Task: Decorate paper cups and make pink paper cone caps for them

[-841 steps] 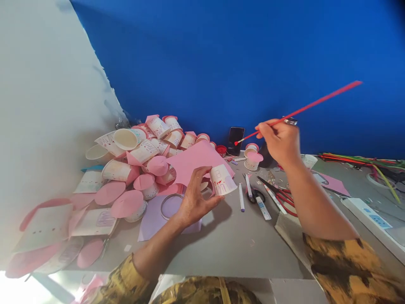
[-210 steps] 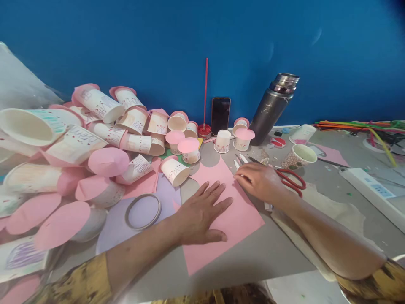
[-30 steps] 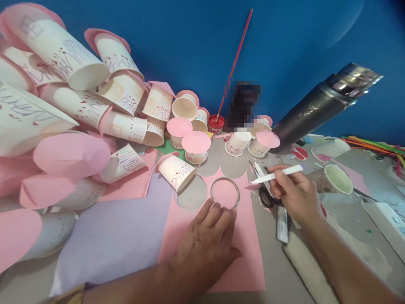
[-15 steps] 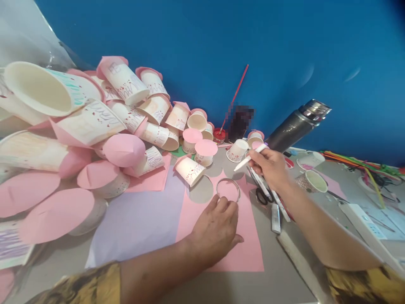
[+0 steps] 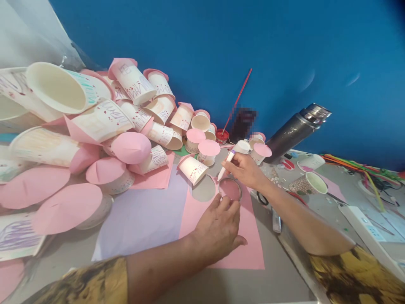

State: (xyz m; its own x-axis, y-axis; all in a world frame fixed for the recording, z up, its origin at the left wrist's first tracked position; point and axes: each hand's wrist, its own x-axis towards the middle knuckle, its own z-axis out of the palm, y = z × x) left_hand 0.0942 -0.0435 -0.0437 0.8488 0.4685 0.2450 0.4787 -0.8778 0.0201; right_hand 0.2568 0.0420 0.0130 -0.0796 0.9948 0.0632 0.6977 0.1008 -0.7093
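My left hand point(image 5: 218, 228) has its fingertips closed on the near rim of a thin round ring point(image 5: 241, 192), which lies flat on a sheet of pink paper point(image 5: 243, 249). My right hand point(image 5: 243, 166) pinches a white marker point(image 5: 224, 169) with a purple end. The marker slants down, its tip close to the ring's upper left edge; whether it touches the paper I cannot tell. Left of the ring, a round hole in the pink sheet shows the grey table. Beside it lies a lilac sheet point(image 5: 142, 219), partly under the pink one.
Many decorated paper cups point(image 5: 141, 86) with pink tops are piled at the left. A dark flask point(image 5: 292, 128) leans at the back right. Scissors point(image 5: 262, 197) and a glue tube point(image 5: 276, 220) lie right of the paper, near a white power strip point(image 5: 363, 221).
My right hand has moved left and down, bringing the marker from above the paper to the ring's edge. The left hand stays on the ring. The view has shifted slightly.
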